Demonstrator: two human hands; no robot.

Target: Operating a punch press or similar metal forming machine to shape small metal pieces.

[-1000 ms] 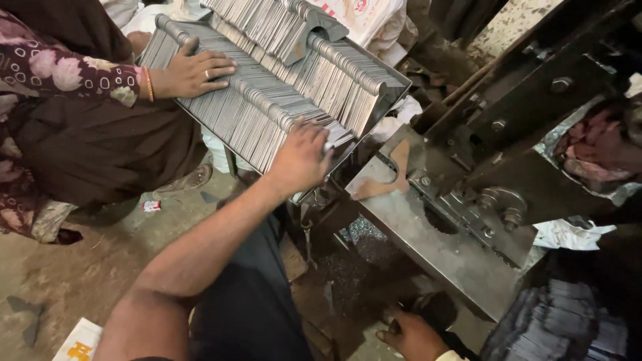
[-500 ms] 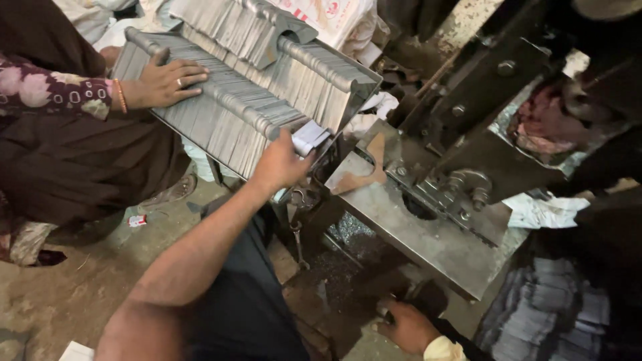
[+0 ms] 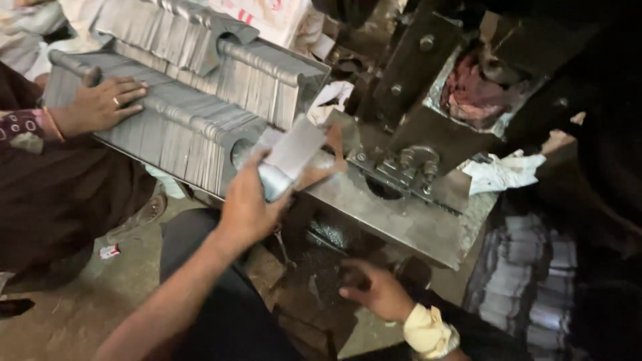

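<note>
We worked at a grimy press bed [image 3: 401, 220] above a dirt floor [image 3: 73, 314]. Our left hand [image 3: 251, 204] gripped a small stack of grey metal strips [image 3: 291, 157], lifted beside the long rows of strips [image 3: 180, 127]. Our right hand [image 3: 374, 291] hung loosely curled below the bed, while a co-worker's hand [image 3: 100, 103] lay flat on the rows.

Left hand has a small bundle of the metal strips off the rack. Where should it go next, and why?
Probably a short carry right, to the press bed. The left hand grips a small bundle of strips just clear of the racked strips, and the die opening looks unoccupied. The right hand sits low below the bed, away from the die; a co-worker's hand rests on the rack.
</note>
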